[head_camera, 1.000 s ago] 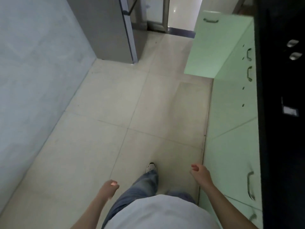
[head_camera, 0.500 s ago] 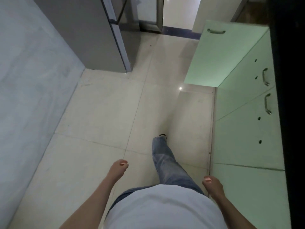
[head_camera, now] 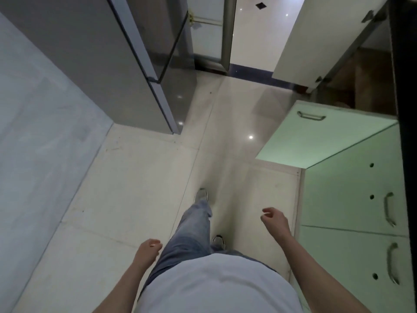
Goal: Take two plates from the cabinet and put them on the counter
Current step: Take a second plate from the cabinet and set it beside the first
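**Mia:** What are the hands doing?

**Sam:** The right hand has nothing in it. Its fingers curl a little, loose, and it hangs in the air just beside the green cabinet. The left hand has nothing in it too. It is loose, down by the leg in blue jeans.

**Mia:** What is around them?

**Sam:** Pale floor tiles are under both feet. One shoe is out in front. On the right side, a green cabinet door stands wide open over the floor, ahead of the right hand. Nearer doors with silver handles are shut. A big gray fridge is far ahead on the left.

**Mia:** Where are the plates?

**Sam:** I cannot see any. They may be inside the cabinet, but its inside does not show. The counter is only a dark strip along the right edge.

**Mia:** So how much is done?

**Sam:** I think nothing yet. No plate is in a hand or set down. The person has to reach the open cabinet, take two plates, and put them up on the counter.
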